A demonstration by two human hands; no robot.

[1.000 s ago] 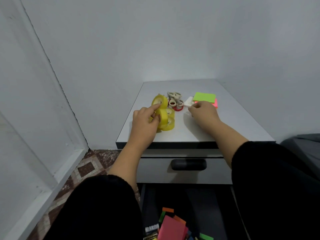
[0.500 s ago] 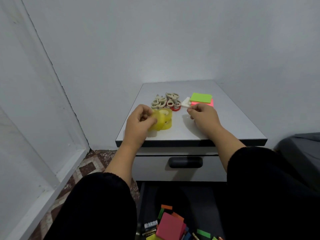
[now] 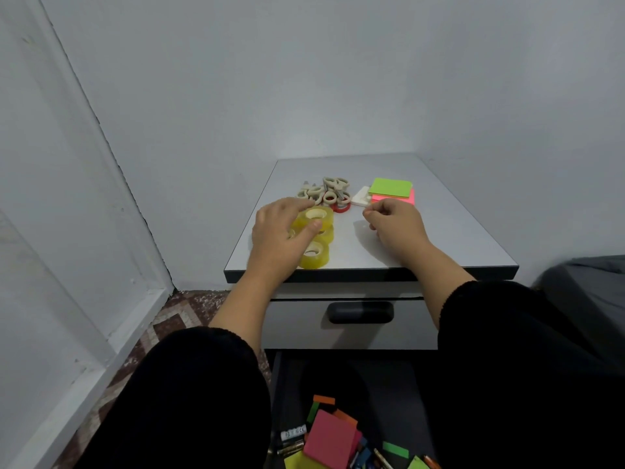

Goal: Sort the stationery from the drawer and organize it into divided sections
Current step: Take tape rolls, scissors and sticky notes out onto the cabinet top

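plain grey walls (image 3: 338,79), white door frame (image 3: 84,231), patterned floor tiles (image 3: 169,319)

Glossy translucent yellow tape rolls (image 3: 313,231) on smooth matt grey cabinet top (image 3: 439,238), matt neon paper sticky notes (image 3: 392,191) behind, matt black plastic drawer handle (image 3: 360,312) below

On the worktop (image 3: 439,231), the left hand (image 3: 280,238) grips a yellow tape roll (image 3: 316,218) near the front-left corner; the right hand (image 3: 395,225) rests curled beside the sticky notes (image 3: 390,187).

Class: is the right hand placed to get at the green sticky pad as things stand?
Probably yes: the right hand sits just in front of the green sticky pad, with nothing between them.
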